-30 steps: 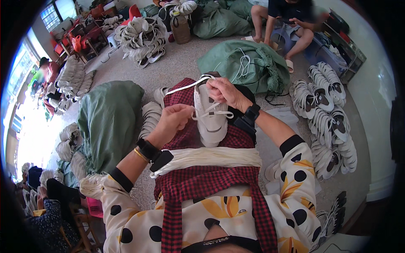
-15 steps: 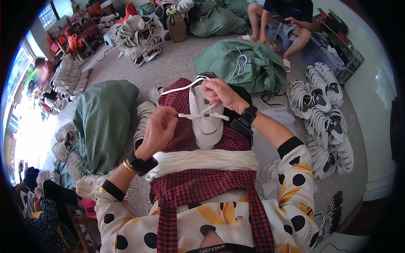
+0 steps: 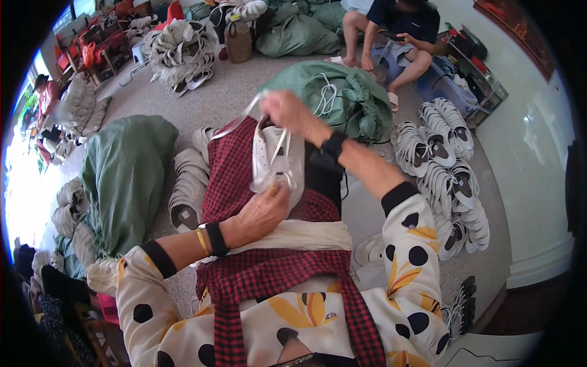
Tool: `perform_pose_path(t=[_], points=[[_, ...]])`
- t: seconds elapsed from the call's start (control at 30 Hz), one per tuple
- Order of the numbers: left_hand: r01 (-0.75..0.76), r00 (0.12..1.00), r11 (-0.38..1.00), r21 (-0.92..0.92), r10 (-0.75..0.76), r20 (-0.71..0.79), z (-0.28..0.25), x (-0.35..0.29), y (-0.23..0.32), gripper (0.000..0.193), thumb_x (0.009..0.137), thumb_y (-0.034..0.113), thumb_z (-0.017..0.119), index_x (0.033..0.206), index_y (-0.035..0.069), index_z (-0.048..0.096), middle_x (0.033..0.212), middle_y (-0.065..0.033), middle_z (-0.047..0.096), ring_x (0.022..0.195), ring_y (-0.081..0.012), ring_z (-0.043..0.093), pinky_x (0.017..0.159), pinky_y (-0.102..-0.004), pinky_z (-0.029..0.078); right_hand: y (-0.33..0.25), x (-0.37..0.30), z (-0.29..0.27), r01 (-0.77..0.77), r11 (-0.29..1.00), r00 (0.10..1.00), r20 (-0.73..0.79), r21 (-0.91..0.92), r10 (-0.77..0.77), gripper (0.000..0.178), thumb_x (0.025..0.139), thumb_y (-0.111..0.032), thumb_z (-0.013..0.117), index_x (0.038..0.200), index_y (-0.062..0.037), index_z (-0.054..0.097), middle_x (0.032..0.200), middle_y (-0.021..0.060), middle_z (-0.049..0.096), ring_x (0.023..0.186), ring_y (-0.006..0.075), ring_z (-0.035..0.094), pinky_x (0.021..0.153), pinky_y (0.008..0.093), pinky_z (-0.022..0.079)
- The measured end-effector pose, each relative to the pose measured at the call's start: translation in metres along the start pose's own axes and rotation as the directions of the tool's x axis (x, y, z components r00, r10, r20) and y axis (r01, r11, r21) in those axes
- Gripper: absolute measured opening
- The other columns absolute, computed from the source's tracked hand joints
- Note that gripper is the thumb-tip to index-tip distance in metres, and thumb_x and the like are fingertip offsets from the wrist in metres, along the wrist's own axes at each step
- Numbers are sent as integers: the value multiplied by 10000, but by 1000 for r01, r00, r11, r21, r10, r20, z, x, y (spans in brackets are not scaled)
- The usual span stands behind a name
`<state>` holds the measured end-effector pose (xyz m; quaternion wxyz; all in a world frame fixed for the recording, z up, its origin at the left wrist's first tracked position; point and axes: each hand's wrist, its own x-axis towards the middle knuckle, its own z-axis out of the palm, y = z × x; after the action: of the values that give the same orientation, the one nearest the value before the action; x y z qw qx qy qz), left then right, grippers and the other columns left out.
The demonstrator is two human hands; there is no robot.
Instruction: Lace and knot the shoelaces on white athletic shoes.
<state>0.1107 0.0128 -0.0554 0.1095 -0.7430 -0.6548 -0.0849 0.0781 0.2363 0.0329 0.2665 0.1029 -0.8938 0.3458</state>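
Shifting since earlier, the hands (image 3: 260,211) (image 3: 290,113) now overlap the shoe's (image 3: 295,159) front and collar.

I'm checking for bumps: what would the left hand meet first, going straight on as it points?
Probably the white shoe, right by the left hand; depth is unclear, so it might skim over.
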Motion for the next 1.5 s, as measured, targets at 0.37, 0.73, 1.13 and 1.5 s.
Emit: perform_pose_path(t=[0.37,0.73,1.13,1.5], points=[[-9,937,885,-465,-154,-313,-25,14,-43,137,784,19,641,918,12,665,901,-132,601,857,-314,618,715,-377,519,13,12,-51,55,975,991,-107,-217,-80,315,895,-250,476,787,7,622,696,209,611,651,322,605,645,418,474],[210,923,896,-392,-314,-224,-54,34,-44,142,748,66,712,858,16,639,756,-147,554,722,-353,598,625,-426,476,36,-49,3,-267,797,959,67,542,276,236,923,-182,468,793,-5,554,536,39,449,459,109,444,421,294,337],[139,989,954,-267,-147,-10,-37,32,-17,173,834,127,669,981,40,643,855,-132,535,811,-340,602,639,-431,513,32,-41,5,-380,646,918,183,662,352,277,938,-217,446,748,-33,531,541,-44,392,400,56,342,374,256,245],[-16,999,993,-114,10,-53,-25,25,-12,336,807,185,700,1055,-21,604,1264,-215,500,1065,-387,479,908,-435,452,33,-41,8,-333,660,938,167,674,303,295,941,-202,426,727,-23,520,548,-26,414,398,52,337,380,257,247]])
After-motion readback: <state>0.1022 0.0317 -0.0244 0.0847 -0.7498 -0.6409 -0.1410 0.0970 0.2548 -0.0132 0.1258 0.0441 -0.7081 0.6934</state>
